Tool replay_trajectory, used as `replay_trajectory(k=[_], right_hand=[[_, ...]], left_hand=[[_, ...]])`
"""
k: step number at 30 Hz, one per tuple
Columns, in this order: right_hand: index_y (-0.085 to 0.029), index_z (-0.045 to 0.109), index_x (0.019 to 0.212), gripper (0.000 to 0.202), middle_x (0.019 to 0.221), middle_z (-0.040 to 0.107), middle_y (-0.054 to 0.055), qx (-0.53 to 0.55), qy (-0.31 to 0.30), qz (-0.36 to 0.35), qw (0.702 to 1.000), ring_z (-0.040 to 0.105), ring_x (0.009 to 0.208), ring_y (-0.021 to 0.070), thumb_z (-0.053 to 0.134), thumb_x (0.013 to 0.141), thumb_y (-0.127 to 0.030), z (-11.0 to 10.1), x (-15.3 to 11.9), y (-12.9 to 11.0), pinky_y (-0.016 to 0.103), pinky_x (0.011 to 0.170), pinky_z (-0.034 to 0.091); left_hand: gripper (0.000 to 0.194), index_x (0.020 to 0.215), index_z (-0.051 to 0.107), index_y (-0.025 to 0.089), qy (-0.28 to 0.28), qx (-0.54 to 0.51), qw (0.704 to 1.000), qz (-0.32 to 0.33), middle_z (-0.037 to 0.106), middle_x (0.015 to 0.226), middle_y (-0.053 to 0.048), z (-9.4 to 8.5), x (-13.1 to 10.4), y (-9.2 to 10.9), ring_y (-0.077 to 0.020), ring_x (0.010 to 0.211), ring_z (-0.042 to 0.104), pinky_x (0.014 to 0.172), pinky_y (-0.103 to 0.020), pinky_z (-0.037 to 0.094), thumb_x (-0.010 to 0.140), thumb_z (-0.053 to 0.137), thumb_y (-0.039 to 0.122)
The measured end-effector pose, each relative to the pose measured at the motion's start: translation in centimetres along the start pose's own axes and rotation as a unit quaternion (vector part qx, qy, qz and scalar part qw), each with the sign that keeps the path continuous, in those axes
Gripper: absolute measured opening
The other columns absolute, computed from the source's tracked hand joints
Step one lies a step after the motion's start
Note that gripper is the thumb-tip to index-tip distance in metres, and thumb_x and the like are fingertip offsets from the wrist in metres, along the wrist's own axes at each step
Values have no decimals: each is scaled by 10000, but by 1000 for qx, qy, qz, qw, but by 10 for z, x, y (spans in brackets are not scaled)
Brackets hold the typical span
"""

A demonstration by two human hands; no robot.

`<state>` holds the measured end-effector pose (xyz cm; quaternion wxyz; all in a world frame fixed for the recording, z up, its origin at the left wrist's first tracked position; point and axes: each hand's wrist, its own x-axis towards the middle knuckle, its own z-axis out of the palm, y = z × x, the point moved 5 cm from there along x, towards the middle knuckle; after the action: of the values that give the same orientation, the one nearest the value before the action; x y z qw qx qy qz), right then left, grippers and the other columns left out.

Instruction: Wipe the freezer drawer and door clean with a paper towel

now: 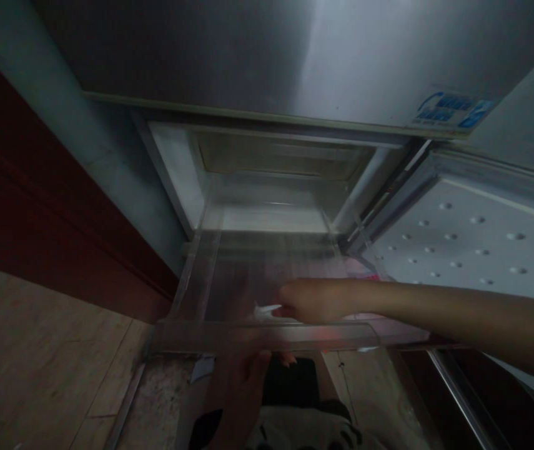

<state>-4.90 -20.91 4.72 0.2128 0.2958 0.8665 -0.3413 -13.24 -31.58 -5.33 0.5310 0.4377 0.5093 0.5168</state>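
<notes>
Floor: tan tiles point(42, 350) at far left.
Panel: dark red, upright point(74, 194), beside a pale wall point(123, 175).
Compartment: white-walled point(177, 162), open below a steel front point(229, 56).
Drawer: clear plastic point(180, 335), pulled well out of the compartment, over the person's lap.
Left hand: at the drawer's front wall point(250, 369), partly blurred; cannot tell how far its fingers close or whether they grip.
White piece: small, thin point(265, 310), inside the drawer near the front wall; cloth or paper, cannot tell.
Right hand: reaching in from the right point(306, 300), fingers closed together on the white piece.
Sticker: blue lettering point(454, 111), on the steel front's lower right.
Door: swung open at right point(468, 231), inner face studded with bumps.
</notes>
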Motion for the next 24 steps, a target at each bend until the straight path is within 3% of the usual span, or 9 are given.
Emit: replay_trajectory(k=[3, 7, 11, 14, 17, 24], right_hand=[[-45, 701, 919, 275, 743, 653, 59, -2, -22, -45, 999, 475, 585, 72, 460, 940, -175, -1, 40, -23, 206, 565, 344], [-67, 643, 724, 271, 605, 520, -32, 56, 0, -98, 994, 415, 582, 55, 468, 925, -115, 0, 81, -42, 185, 590, 350], [-80, 651, 808, 220, 719, 610, -17, 123, 7, -171, 978, 504, 692, 70, 462, 919, -85, 7, 96, -49, 181, 674, 400], [-82, 672, 929, 208, 834, 673, 11, 128, -17, -195, 972, 558, 778, 88, 469, 895, -51, 12, 90, -39, 188, 718, 430], [-64, 680, 973, 216, 898, 701, 61, 94, -29, -166, 981, 579, 789, 108, 478, 899, -81, 15, 73, -14, 211, 735, 447], [-71, 685, 1053, 280, 966, 711, 85, 80, -42, -56, 994, 621, 876, 134, 454, 913, -148, 22, 0, 55, 242, 827, 459]], left_hand=[[609, 659, 722, 173, -6, 10, 1000, 12, 746, 725, -94, 1, 1, -2, -239, 748, 689, 824, -347, 526, 891, 391, 628], [612, 678, 730, 164, -25, -2, 1000, -6, 742, 710, -97, 0, 2, -2, -246, 760, 694, 814, -346, 532, 888, 397, 632], [539, 711, 739, 158, -38, -11, 999, 12, 752, 753, -91, 0, 2, 2, -233, 747, 695, 788, -332, 533, 897, 444, 570], [514, 658, 723, 162, -15, -42, 999, -2, 748, 720, -79, 0, 0, 0, -224, 733, 696, 799, -331, 533, 895, 468, 542], [512, 622, 714, 163, 2, -55, 998, -16, 748, 710, -80, 1, -1, -2, -228, 734, 694, 799, -331, 528, 874, 496, 551], [498, 626, 711, 161, 3, -50, 998, -29, 752, 742, -83, 1, -2, 1, -228, 768, 689, 798, -313, 514, 860, 514, 555]])
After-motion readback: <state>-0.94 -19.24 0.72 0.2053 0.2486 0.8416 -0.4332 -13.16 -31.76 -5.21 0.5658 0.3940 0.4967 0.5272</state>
